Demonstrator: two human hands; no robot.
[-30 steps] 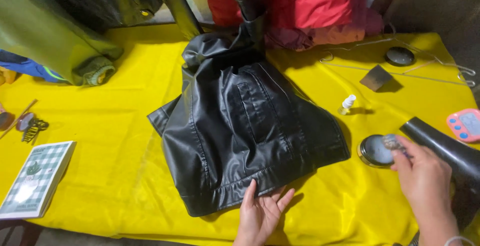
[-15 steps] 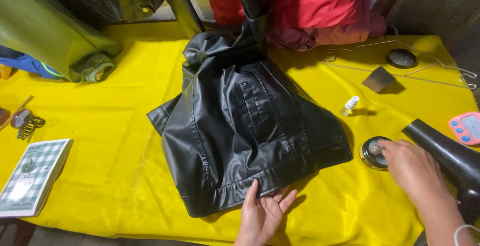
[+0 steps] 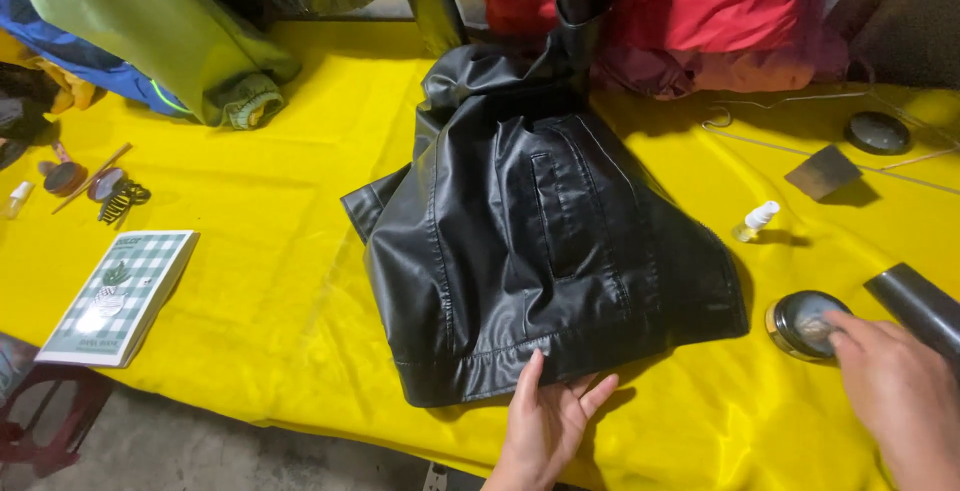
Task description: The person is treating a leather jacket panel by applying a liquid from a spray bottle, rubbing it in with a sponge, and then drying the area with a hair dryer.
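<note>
Left hand (image 3: 548, 421) lies flat and spread on the black leather jacket's (image 3: 540, 241) hem at the yellow table's (image 3: 280, 291) near edge; right hand (image 3: 895, 396) fingers dip into a round tin (image 3: 806, 323); a green checked booklet (image 3: 120, 296) lies near the left corner.

right hand (image 3: 893, 383) cut off by frame edge, fingertips blurred over round tin (image 3: 806, 323)
</note>
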